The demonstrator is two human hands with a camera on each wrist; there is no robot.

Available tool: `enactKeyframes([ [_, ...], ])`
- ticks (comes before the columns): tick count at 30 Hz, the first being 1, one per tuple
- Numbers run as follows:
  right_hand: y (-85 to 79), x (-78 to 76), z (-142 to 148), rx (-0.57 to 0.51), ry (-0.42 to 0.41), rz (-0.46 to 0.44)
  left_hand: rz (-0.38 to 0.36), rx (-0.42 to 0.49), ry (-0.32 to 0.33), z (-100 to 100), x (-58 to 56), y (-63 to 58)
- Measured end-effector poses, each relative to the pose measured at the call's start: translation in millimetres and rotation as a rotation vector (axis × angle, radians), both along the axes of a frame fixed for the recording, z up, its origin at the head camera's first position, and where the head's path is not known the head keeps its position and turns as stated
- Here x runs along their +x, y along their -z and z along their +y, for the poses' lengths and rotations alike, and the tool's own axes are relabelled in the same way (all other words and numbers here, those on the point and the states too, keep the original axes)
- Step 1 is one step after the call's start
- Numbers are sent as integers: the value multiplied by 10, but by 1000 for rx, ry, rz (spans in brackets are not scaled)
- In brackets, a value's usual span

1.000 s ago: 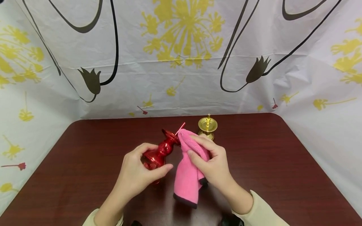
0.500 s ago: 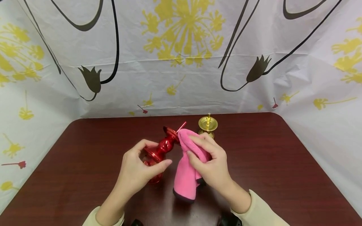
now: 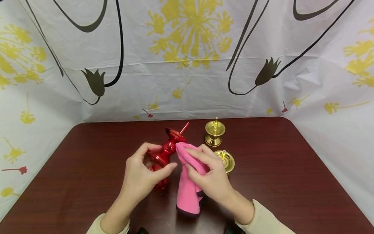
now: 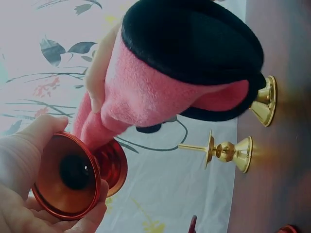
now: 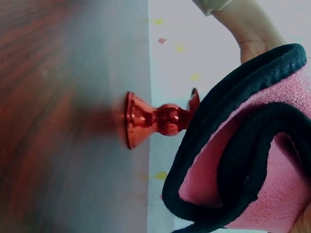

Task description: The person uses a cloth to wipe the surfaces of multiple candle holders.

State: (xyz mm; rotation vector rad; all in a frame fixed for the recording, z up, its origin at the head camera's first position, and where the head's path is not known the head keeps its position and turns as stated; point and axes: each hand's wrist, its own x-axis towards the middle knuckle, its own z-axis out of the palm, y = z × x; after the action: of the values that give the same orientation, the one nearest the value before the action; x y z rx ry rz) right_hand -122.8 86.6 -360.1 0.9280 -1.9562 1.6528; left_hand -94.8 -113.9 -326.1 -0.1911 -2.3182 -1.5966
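Observation:
My left hand [image 3: 141, 177] grips a shiny red candlestick [image 3: 168, 148] by its base, tilted so its thin spike points up to the right. The left wrist view looks into the hollow underside of its base [image 4: 68, 177]. In my right hand [image 3: 211, 174] is a folded pink cloth [image 3: 187, 198] with black edging, pinched between thumb and fingers. The cloth lies against the candlestick's upper stem, just under the dish, and hides part of it. Below the left hand a second red candlestick [image 5: 167, 119] stands upright on the table, partly hidden by the hand.
Two gold candlesticks stand to the right, one farther back [image 3: 215, 130] and one nearer [image 3: 229, 162], partly behind the right hand. The dark red-brown table [image 3: 292, 182] ends at a patterned sheet [image 3: 187, 91] hung behind it and at both sides.
The right hand has drawn the cloth left and slightly down from the spike and dish to the stem. More of the spike shows, and the nearer gold candlestick has come into view.

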Motion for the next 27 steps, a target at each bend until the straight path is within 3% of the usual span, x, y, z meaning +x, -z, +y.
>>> enactKeyframes([
  [10,63,-20,-22,-5,-5,-180,2,68,13,10,13,-12],
  [16,-4,24,-10,-71,11,-148,-6,98,30,26,0,0],
  [27,-125,96,9,-87,8,-151,-23,15,35,58,2,46],
])
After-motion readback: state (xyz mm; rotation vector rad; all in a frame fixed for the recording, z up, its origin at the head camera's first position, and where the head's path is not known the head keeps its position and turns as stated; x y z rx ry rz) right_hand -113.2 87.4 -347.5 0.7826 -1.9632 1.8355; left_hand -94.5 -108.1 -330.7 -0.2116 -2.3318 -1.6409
